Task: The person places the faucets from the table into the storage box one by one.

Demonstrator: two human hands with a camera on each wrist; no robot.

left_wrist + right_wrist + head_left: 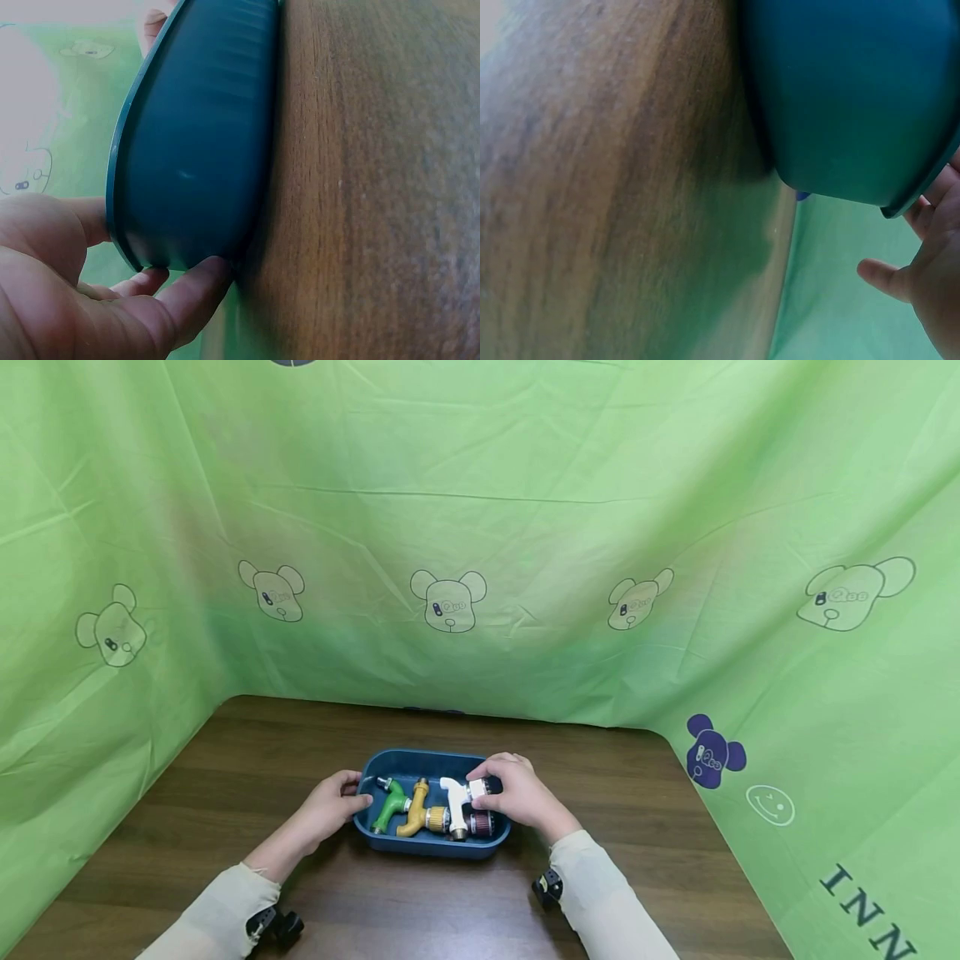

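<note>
A blue plastic tub [442, 847] stands on the table, holding a row of taps. My left hand [335, 797] grips its left end, thumb at the rim and fingers against the outer wall, as the left wrist view also shows. Inside lie a green tap [387, 808], a yellow tap [412, 814] with a ribbed collar, and a white tap [454, 802]. Over the tub's right end, my right hand [520, 789] has thumb and fingers on either side of the white tap's right end, pinching it. Below this sits a ribbed dark red knob [481, 823], partly hidden.
The brown wood-grain table [420, 910] extends around the tub. A green curtain [450, 677] with printed bear heads hangs along the back and both sides. Black devices are strapped at both wrists over pale sleeves [611, 893].
</note>
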